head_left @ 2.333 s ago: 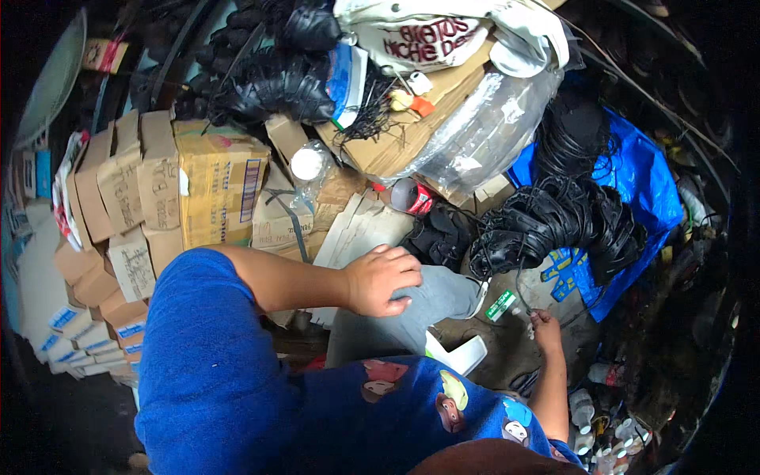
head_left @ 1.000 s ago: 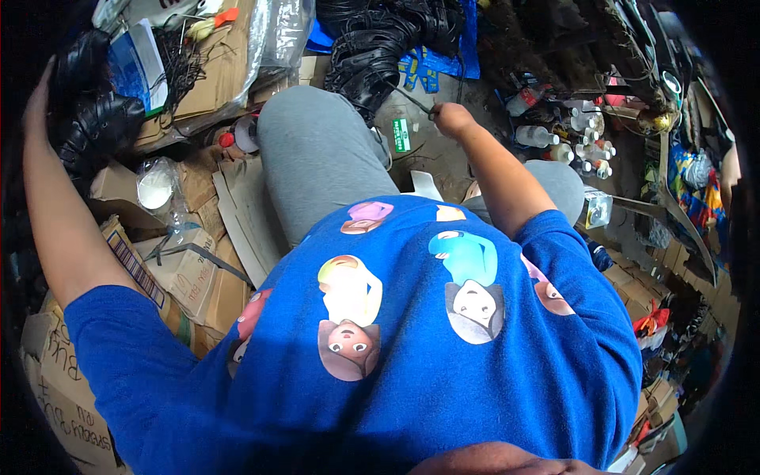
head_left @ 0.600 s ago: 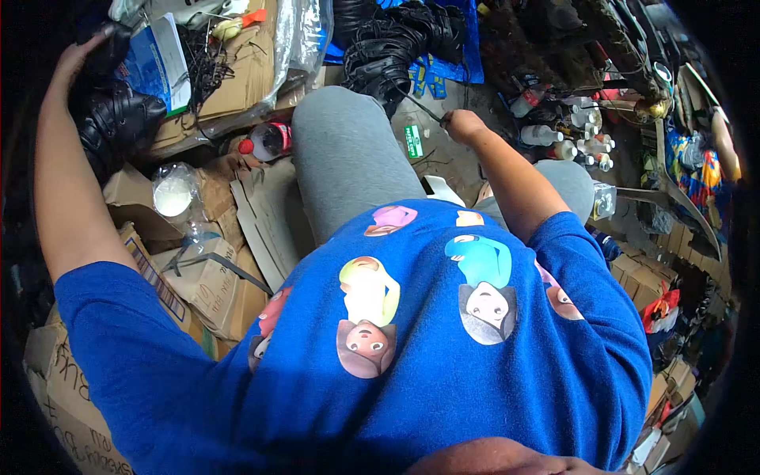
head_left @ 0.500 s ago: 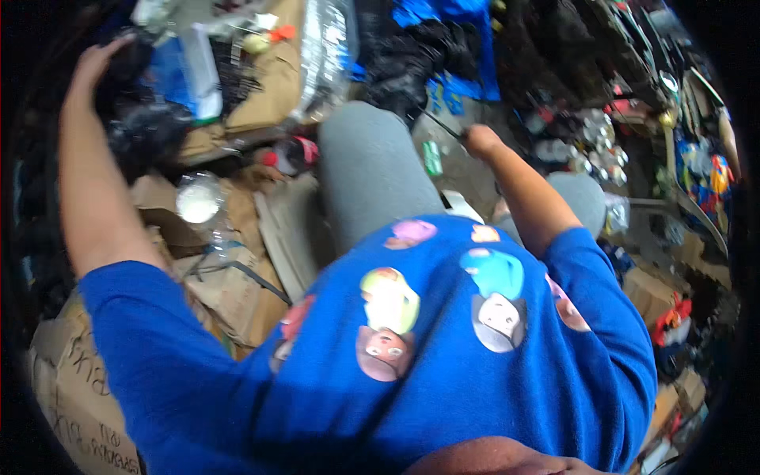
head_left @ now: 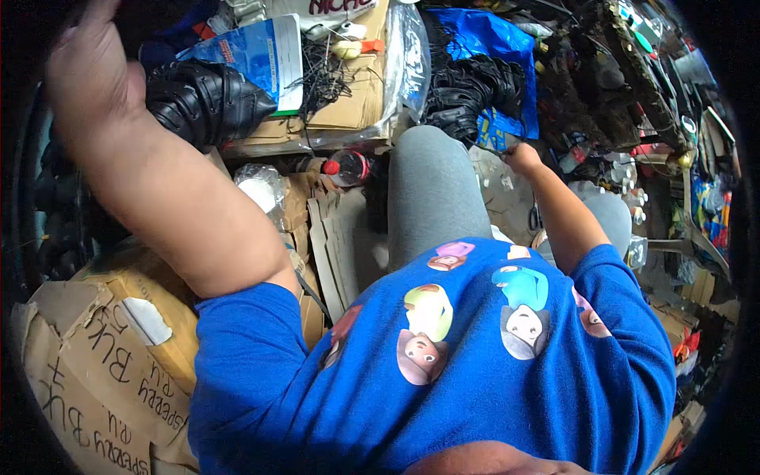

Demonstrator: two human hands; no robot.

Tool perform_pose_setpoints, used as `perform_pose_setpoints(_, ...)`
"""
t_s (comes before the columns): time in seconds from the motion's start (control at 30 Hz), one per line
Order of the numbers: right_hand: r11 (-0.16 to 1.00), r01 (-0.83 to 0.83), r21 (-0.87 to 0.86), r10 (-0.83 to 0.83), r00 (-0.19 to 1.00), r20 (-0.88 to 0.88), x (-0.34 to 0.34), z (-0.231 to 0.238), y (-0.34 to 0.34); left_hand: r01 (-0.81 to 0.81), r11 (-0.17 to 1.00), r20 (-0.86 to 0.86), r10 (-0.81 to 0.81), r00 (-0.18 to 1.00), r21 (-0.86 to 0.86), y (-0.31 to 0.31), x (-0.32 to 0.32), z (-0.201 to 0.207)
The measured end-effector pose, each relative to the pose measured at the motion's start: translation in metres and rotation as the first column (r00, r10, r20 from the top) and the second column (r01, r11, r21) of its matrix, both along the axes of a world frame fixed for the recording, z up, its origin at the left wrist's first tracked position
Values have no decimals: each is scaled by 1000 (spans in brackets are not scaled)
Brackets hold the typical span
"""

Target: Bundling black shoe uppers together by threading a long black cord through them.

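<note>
The right grip [head_left: 522,159] is curled closed on a dark cord [head_left: 495,149], which runs from it toward a black bundle [head_left: 467,91] lying just past the grey left knee [head_left: 431,154]. The left grip [head_left: 96,75] is blurred, raised beside a row of black shoe pieces [head_left: 204,96]; I cannot tell whether it holds anything. A blue packet [head_left: 244,54] lies just behind those pieces.

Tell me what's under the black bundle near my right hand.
Blue sheeting shows past the far and right edges of the black bundle; what lies directly beneath is covered.
</note>
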State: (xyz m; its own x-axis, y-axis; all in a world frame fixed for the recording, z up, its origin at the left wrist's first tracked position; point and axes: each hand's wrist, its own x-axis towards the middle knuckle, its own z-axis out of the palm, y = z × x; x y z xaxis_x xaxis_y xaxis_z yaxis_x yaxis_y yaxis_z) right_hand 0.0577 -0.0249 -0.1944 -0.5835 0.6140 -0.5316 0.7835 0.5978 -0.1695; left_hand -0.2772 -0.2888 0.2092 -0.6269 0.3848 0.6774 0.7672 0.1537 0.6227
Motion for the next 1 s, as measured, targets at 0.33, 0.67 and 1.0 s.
perform_pose_setpoints(0.33,990,138,-32,-141,985,-101,-12,26,6,414,818,617,-574,539,399,78,155,-50)
perform_pose_setpoints(0.67,652,406,-640,-724,584,-367,17,-38,44,639,751,606,-433,667,-167,166,212,-246)
perform_pose_setpoints(1.0,-99,144,-985,-801,576,164,13,-38,52,620,767,901,-138,411,-166,181,225,-369)
